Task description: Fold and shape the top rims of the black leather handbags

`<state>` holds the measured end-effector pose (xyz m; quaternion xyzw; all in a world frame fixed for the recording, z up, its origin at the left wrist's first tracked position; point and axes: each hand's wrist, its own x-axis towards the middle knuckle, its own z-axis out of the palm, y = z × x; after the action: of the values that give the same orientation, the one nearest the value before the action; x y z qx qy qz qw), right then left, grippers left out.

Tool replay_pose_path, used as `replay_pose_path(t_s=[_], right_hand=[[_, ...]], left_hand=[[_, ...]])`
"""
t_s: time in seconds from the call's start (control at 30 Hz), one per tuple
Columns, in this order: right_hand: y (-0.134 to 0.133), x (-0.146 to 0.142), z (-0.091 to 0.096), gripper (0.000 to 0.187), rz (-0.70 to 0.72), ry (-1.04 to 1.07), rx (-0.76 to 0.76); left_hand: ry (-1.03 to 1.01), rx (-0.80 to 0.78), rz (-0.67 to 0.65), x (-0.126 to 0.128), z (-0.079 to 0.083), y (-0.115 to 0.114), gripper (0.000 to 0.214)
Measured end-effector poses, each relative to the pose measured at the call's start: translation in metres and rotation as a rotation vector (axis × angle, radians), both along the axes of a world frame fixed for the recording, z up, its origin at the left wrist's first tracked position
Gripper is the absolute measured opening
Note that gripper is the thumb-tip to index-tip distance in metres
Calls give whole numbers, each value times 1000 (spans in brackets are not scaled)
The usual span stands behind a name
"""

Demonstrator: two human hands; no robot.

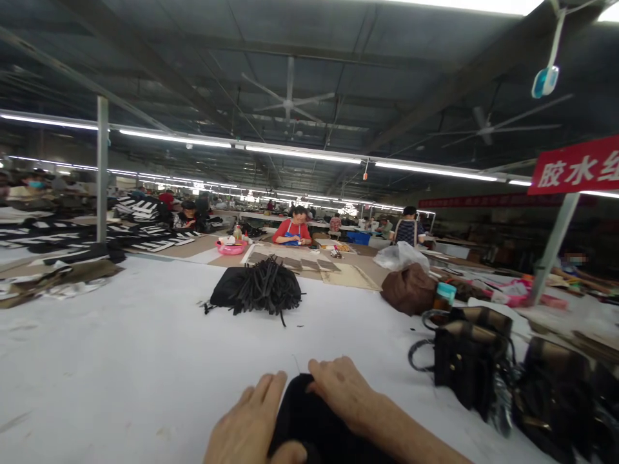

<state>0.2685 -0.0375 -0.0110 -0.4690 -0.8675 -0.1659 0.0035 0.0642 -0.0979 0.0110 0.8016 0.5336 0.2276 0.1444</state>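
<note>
A soft black piece (302, 419) with a rounded end lies at the bottom middle of the white table; its lower part runs out of view. My left hand (251, 419) rests along its left side, fingers stretched out and the thumb over the black surface. At the far end, my right hand (341, 390) pinches the edge between thumb and curled fingers. A thin loose thread sticks up between the hands. Beyond them sits a bundle of black strips (268, 283) against a black padded item (225, 288).
Black handbags (464, 361) stand at the right, near a jar with a turquoise lid (445, 293) and a brown bag (409, 290). Stacked material (62, 277) lies far left. A person in red (294, 229) works across the table, by a pink basin (231, 247).
</note>
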Motion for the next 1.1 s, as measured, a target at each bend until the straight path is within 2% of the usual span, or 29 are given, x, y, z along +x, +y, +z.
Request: replay_pose_path(t_s=[0.07,0.13,0.2,0.27,0.37,0.47,0.7,0.97,1.03,1.1], right_hand=[[-1,-6,3,9,12,-38,20],[-3,-10,4,6,21,-60,32],[-7,-9,2,4,-3,-28,27],[-13,-3,0,12,-98,56,-9],[-25,12,0,12,-280,150,-82],[-39,29,3,9,-363,180,-146],[-70,68,-2,16,-431,298,-251],[-80,77,-2,28,-499,398,-261],[-81,80,-4,25,-497,536,-350],[-84,83,-6,21,-460,749,-535]], left_hand=[[138,-66,-22,19,16,24,45],[264,-90,-84,33,24,44,21],[307,-61,-119,39,21,59,19],[301,-23,-139,38,14,68,22],[270,-1,-169,32,5,71,24],[255,-7,-203,29,4,72,24],[185,-46,-304,29,0,81,25],[129,-78,-388,31,6,75,26],[110,-105,-384,30,9,76,27],[59,-181,-387,28,10,76,28]])
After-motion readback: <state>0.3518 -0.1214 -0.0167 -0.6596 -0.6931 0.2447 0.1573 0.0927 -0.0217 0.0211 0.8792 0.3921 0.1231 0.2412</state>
